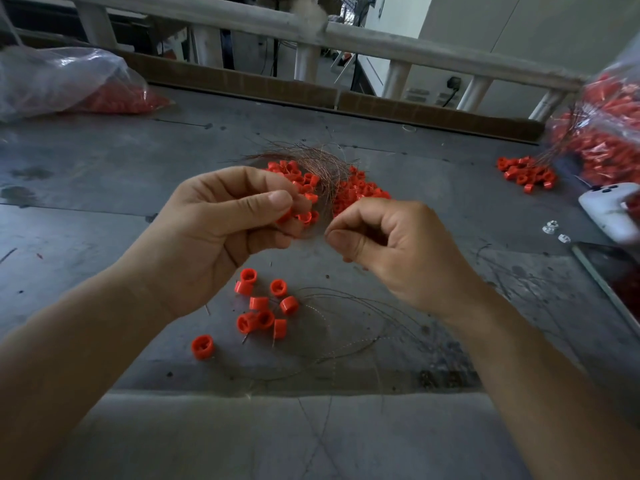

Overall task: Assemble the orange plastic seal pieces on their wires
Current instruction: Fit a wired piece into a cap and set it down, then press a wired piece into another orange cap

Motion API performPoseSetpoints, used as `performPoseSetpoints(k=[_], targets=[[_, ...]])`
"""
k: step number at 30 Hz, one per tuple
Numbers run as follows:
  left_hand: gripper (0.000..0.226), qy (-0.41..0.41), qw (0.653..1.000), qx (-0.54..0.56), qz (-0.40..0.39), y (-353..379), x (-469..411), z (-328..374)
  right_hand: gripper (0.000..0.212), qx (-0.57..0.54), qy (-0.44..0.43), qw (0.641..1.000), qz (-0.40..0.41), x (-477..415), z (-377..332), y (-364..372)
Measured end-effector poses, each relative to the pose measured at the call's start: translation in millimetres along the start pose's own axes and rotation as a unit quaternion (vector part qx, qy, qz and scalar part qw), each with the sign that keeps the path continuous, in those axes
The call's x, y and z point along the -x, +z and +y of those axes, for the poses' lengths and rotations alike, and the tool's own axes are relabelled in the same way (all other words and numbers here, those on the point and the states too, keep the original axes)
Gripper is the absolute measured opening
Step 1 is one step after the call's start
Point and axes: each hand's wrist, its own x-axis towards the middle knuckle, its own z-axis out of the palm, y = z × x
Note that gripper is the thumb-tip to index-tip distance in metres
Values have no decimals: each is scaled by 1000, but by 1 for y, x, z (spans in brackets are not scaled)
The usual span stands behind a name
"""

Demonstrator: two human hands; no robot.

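At a grey worktable [104, 174], a person's left hand [221, 230] pinched an orange seal piece [284, 216] between thumb and curled fingers, held above the table's middle. Just beside it, the right hand [398, 251] had thumb and forefinger pressed together on what looked like a single fine wire [325, 227], too thin to make out with certainty; the other fingers were curled into the palm.

Directly behind the hands lay a heap of loose orange pieces [356, 194] with a bundle of coppery wires [311, 157] draped across it. Nearer the person, a small cluster of orange pieces [263, 308] sat on the table, some with short wire ends poking out, long thin strands [346, 327] curving away from them to the right. One piece [202, 347] lay apart from that cluster on its left.

A clear plastic bag [62, 77] at the far left held more orange pieces. A second clear bag [609, 126] at the right edge was packed with orange pieces, wires trailing out to a little pile [526, 174] beside it. Near that bag rested a white device [609, 213], two small white bits [550, 227] and a dark flat screen [616, 282]. A pale railing [363, 39] ran behind the table.
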Motion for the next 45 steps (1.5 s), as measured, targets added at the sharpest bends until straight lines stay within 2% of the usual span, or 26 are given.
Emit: performPoseSetpoints(k=[5,8,11,14,16,18,20,21,26,30,36,45], targets=[[10,-15,987,-159,24,-7,-1,4,22,105,-10,994,-1,0,3,-3],[30,-2,961,-274,36,-10,-3,0,10,127,8,991,-37,0,8,1],[33,-21,942,-335,24,-15,-6,-4,7,155,27,985,-74,0,14,6],[23,-45,928,-368,28,-22,-9,-10,8,194,42,973,-116,-1,18,11],[13,-38,913,-401,68,-27,-12,-15,10,215,48,965,-146,-1,20,12],[13,-2,870,-480,111,-33,-16,-22,11,228,47,959,-163,0,21,12],[18,34,811,-572,118,-34,-19,-28,12,227,46,959,-165,0,20,12],[17,45,793,-597,116,-35,-21,-31,13,223,47,960,-163,0,19,11],[47,25,778,-619,106,-37,-30,-35,21,215,46,968,-119,1,18,6],[60,2,757,-651,48,-34,-29,-42,21,230,41,967,-105,2,17,4],[53,53,744,-662,74,-37,-27,-38,18,235,58,967,-80,-1,19,1],[28,59,729,-677,79,-43,-30,-38,18,235,84,968,-24,-4,24,-5]])
